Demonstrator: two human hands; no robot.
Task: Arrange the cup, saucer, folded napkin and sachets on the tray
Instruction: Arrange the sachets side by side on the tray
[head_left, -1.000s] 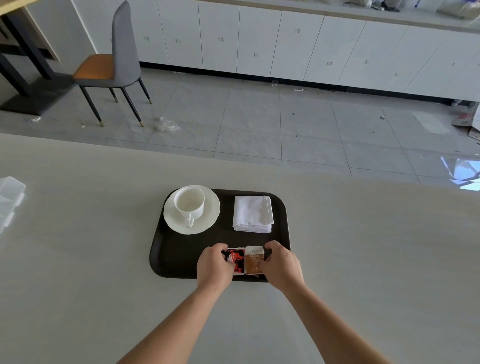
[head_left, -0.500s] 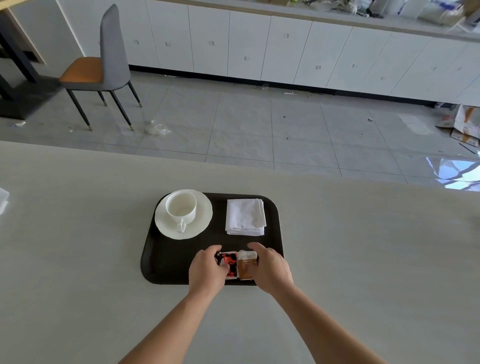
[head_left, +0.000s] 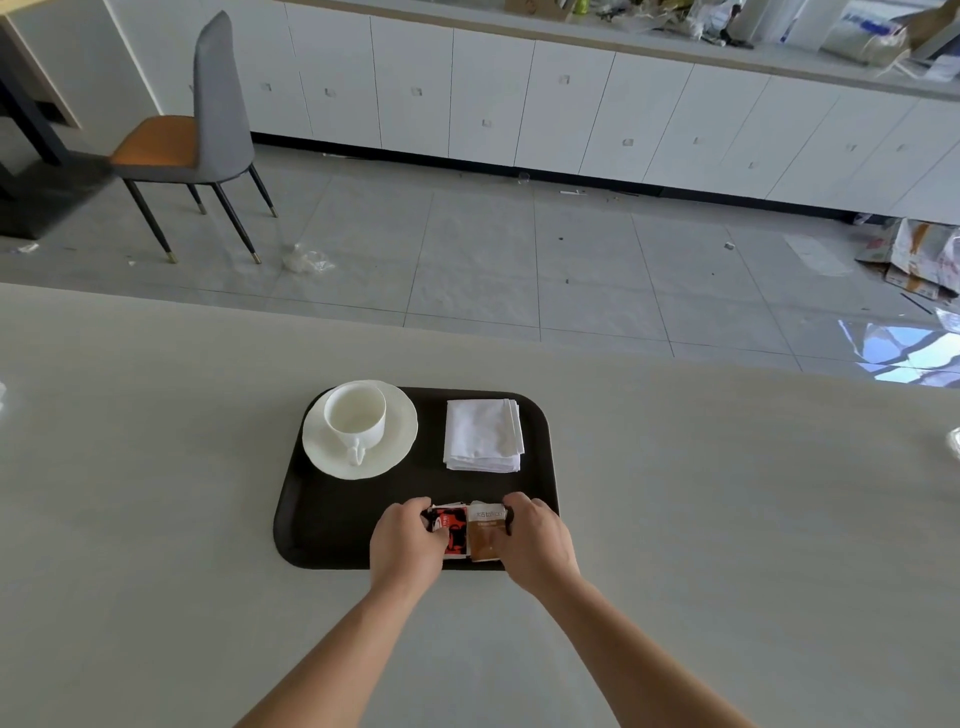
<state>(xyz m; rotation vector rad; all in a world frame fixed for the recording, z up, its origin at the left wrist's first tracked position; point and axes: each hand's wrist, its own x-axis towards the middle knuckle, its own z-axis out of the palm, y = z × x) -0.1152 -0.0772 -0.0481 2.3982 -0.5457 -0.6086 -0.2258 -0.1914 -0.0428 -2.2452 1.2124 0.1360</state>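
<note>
Dark brown rounded-rectangle plastic tray (head_left: 332, 525): lies flat on the pale beige tabletop (head_left: 156, 467), close to the person.

White ceramic cup (head_left: 355, 415): stands upright in the middle of the round white saucer (head_left: 392, 447), handle turned toward the person. Occupies the tray's far-left corner, with the saucer rim reaching the tray's left border.

Folded white cloth napkin (head_left: 483, 436): lies flat in the far-right corner, apart from the saucer.

Red-and-black paper sachet (head_left: 451, 527) and brown-and-white paper sachet (head_left: 485, 532): lie side by side at the tray's near edge, touching, red on the left.

Left hand (head_left: 408, 545): knuckles up, curls thumb and fingers round the left edge of the red-and-black paper sachet and pinches it.

Right hand (head_left: 537, 545): knuckles up, curls round the right edge of the brown-and-white paper sachet and grips it; fingertips mostly hidden.

Grey high-backed chair with an orange seat (head_left: 208, 119): stands on the tiled floor beyond the tabletop, far left.
</note>
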